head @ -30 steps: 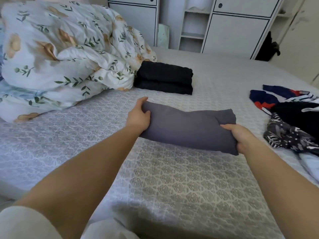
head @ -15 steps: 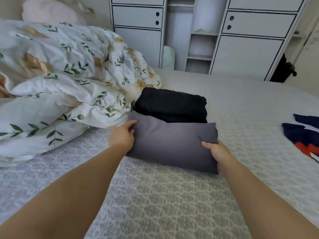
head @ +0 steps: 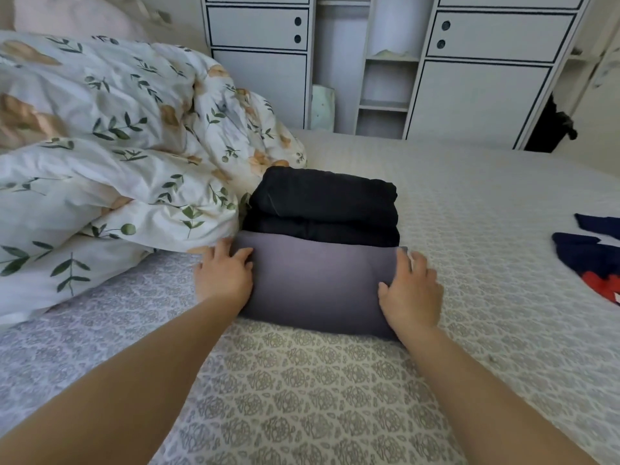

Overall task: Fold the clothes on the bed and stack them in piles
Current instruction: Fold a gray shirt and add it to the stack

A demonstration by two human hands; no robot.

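With the folded grey cotton garment [head: 318, 283] lying on the patterned bedspread [head: 302, 397] against the folded black stack [head: 323, 204], left hand [head: 224, 278] and right hand [head: 411, 293] flat-fingered at its ends: square edges, press evenly, release gently.

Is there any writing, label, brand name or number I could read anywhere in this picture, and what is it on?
None can be read.
The grey folded garment and the black folded clothes show no label.
The navy and red garment bears coloured shapes, but no letters can be made out.
The cupboard doors carry only round holes.
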